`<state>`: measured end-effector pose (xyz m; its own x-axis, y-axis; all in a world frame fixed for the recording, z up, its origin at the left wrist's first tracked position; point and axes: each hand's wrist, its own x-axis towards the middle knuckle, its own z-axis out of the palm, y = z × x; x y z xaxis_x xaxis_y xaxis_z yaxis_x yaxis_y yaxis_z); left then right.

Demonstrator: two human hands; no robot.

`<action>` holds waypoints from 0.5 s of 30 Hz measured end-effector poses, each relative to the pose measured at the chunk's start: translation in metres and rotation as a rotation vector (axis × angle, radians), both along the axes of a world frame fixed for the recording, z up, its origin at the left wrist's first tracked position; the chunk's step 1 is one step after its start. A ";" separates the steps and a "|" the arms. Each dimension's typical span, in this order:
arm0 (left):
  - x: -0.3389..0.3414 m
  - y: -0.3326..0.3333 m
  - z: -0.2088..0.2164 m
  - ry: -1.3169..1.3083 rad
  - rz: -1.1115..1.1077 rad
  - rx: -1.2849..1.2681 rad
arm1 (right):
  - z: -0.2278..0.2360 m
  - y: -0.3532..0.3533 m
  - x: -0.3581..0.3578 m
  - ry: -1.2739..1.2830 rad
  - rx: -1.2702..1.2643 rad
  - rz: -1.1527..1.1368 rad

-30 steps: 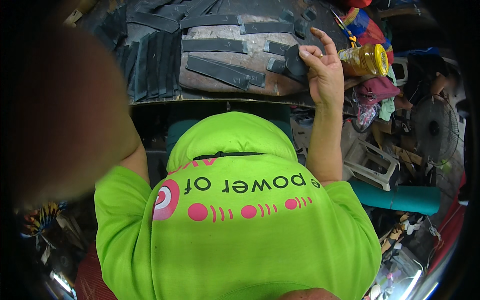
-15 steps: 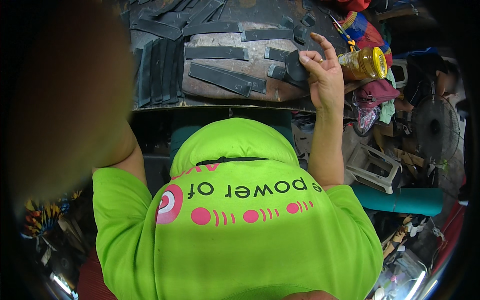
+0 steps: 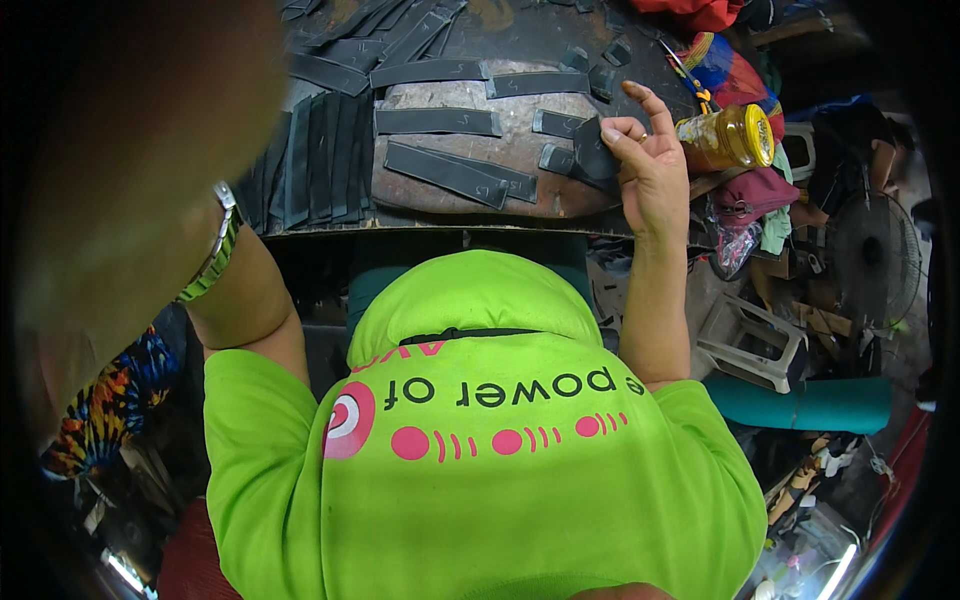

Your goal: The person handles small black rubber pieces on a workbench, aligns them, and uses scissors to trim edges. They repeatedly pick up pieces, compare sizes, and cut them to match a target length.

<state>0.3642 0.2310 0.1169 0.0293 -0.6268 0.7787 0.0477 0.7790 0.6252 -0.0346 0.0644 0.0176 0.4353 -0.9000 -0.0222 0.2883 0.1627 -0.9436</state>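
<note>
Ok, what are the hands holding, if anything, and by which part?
The right hand pinches a dark flat piece by its upper right edge. The left hand is too blurred to tell whether it holds anything.

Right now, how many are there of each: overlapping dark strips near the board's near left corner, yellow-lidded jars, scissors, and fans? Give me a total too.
Overlapping dark strips: 2
Yellow-lidded jar: 1
Scissors: 1
Fan: 1
Total: 5
</note>
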 end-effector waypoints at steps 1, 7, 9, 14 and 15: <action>0.003 -0.001 -0.002 0.001 0.000 0.001 | 0.000 0.000 0.000 -0.002 0.003 0.000; 0.013 -0.006 -0.007 0.001 -0.017 -0.004 | 0.000 -0.001 0.000 -0.005 0.006 -0.013; 0.015 -0.006 -0.008 -0.002 -0.023 -0.007 | 0.000 -0.001 0.001 -0.004 0.004 -0.007; 0.021 -0.006 -0.011 -0.016 -0.025 -0.015 | 0.000 0.001 0.002 -0.007 0.002 -0.002; 0.021 -0.006 -0.012 -0.020 -0.024 -0.020 | 0.001 0.001 0.002 -0.002 -0.001 0.000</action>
<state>0.3855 0.2254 0.1054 -0.0006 -0.6117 0.7911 0.0541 0.7899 0.6108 -0.0325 0.0653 0.0185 0.4354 -0.9000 -0.0206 0.2906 0.1621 -0.9430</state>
